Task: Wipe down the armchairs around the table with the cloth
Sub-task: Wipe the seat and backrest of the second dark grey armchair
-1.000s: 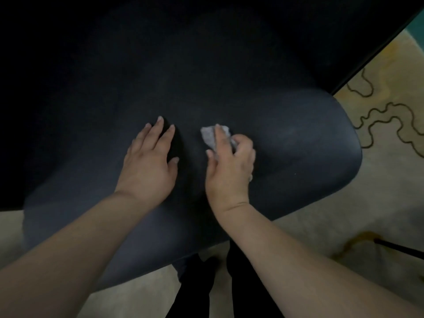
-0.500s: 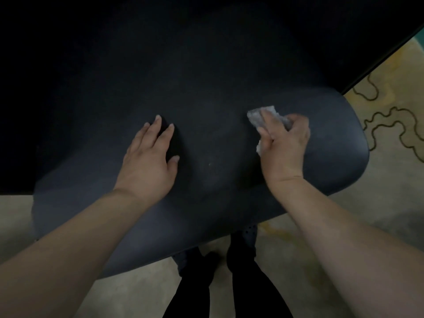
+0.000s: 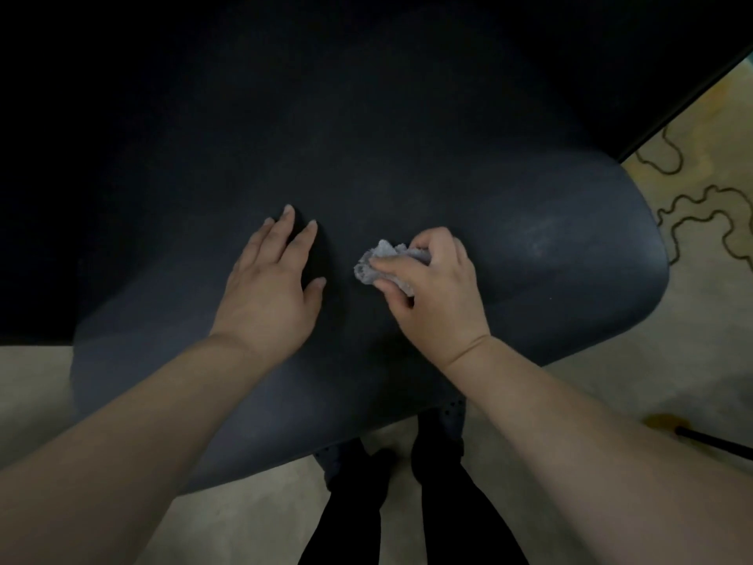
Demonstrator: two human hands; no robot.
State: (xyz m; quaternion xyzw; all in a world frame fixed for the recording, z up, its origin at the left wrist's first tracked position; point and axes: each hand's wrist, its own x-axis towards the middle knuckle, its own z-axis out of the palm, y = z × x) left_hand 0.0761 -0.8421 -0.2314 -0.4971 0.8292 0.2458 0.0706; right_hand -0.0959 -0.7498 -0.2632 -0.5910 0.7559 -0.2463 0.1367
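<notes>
Pressing a crumpled grey cloth onto the dark armchair, the right hand curls its fingers round it; unwiped surface stretches rightward, while the flat left hand braces just beside.

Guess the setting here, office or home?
Cannot tell which; an indoor carpeted room, perhaps a meeting or lounge area. Clues: the dark padded armchair being wiped with a crumpled grey cloth, and the beige carpet with dark squiggly lines.
</notes>
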